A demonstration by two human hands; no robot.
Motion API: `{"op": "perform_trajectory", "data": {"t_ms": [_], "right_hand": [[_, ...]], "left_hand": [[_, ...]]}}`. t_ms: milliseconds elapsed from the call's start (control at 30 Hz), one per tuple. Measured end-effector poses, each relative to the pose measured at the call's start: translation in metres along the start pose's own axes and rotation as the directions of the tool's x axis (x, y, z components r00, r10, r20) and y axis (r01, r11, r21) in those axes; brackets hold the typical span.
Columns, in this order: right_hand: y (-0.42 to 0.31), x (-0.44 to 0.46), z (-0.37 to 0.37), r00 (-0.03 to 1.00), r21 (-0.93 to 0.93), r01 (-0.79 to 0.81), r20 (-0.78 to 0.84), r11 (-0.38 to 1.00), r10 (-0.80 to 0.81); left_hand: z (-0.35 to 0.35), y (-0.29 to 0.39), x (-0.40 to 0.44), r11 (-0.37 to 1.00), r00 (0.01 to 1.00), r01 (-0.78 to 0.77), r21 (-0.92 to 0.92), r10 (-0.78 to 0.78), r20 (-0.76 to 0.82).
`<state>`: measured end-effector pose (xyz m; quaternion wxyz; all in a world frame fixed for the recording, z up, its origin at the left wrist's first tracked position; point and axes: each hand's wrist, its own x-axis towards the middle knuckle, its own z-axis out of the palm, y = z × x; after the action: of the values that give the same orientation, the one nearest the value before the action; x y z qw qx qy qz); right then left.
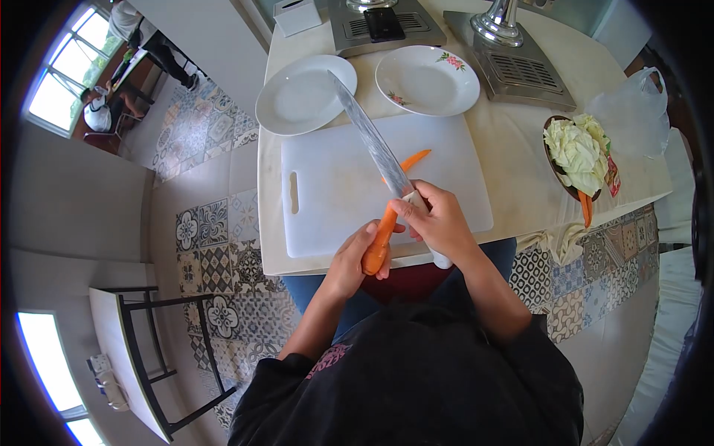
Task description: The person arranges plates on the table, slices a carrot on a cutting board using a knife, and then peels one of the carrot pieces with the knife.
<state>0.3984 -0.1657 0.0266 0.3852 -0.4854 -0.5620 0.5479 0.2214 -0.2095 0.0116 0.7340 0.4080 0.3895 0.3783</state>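
My left hand (352,256) is wrapped round a peeled-looking orange carrot (381,242) near the front edge of the white cutting board (327,167). In my right hand (445,227) is the pale handle of a large knife (375,141), whose long blade points up and to the left over the board. The upper end of the carrot meets the base of the blade, close to my right thumb. A thin orange carrot piece (415,160) lies on the board, partly behind the blade.
Two white plates (305,95) (428,80) stand behind the board. A bowl of cabbage (576,152) with carrots and a plastic bag (636,111) are at right. Metal dispensers (524,70), a phone (384,24) and a white box (297,16) stand at the back. Two people are at upper left.
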Motion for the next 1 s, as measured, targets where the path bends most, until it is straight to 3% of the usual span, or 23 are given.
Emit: {"op": "perform_trajectory", "data": {"t_ms": [67, 100, 133, 200, 267, 333, 467, 567, 633, 700, 867, 1000], "right_hand": [[0.0, -0.005, -0.002, 0.998, -0.042, 0.064, -0.019, 0.997, -0.065], [0.0, -0.009, -0.005, 0.994, -0.071, 0.103, -0.017, 0.992, -0.104], [0.001, -0.013, -0.008, 0.989, -0.098, 0.143, -0.011, 0.985, -0.144], [0.003, -0.02, -0.011, 0.945, -0.2, 0.327, 0.043, 0.924, -0.325], [0.005, -0.026, -0.014, 0.875, -0.29, 0.481, 0.104, 0.827, -0.472], [0.004, -0.034, -0.016, 0.888, -0.285, 0.459, 0.184, 0.841, -0.422], [-0.008, -0.045, -0.015, 0.89, -0.284, 0.453, 0.205, 0.845, -0.408], [-0.014, -0.052, -0.012, 0.924, -0.302, 0.367, 0.223, 0.88, -0.309], [-0.017, -0.054, -0.009, 0.903, -0.385, 0.423, 0.257, 0.82, -0.345], [-0.013, -0.052, -0.003, 0.858, -0.456, 0.514, 0.283, 0.727, -0.429], [-0.013, -0.052, 0.006, 0.84, -0.522, 0.536, 0.252, 0.664, -0.481], [-0.01, -0.05, 0.009, 0.815, -0.558, 0.556, 0.22, 0.616, -0.537]], "left_hand": [[-0.008, 0.003, 0.003, 0.999, 0.999, -0.044, -0.03, 0.043, -0.027], [-0.006, 0.003, 0.006, 0.993, 0.989, -0.058, -0.108, 0.042, -0.143], [-0.01, 0.005, 0.008, 0.977, 0.988, -0.103, -0.187, 0.08, -0.131], [-0.019, 0.009, 0.009, 0.92, 0.979, -0.194, -0.341, 0.16, -0.123], [-0.02, 0.012, 0.011, 0.911, 0.97, -0.231, -0.342, 0.188, -0.155], [-0.02, 0.012, 0.015, 0.901, 0.96, -0.272, -0.338, 0.232, -0.156], [-0.005, 0.02, 0.018, 0.883, 0.925, -0.191, -0.428, 0.016, -0.381], [-0.008, 0.013, 0.017, 0.87, 0.968, -0.22, -0.442, 0.139, -0.208], [-0.014, 0.01, 0.016, 0.893, 0.968, -0.245, -0.376, 0.244, -0.053], [-0.007, 0.012, 0.015, 0.898, 0.968, -0.25, -0.361, 0.227, -0.107], [0.002, 0.011, 0.015, 0.899, 0.959, -0.276, -0.34, 0.232, -0.166], [0.018, 0.015, 0.015, 0.879, 0.921, -0.3, -0.371, 0.166, -0.353]]}}
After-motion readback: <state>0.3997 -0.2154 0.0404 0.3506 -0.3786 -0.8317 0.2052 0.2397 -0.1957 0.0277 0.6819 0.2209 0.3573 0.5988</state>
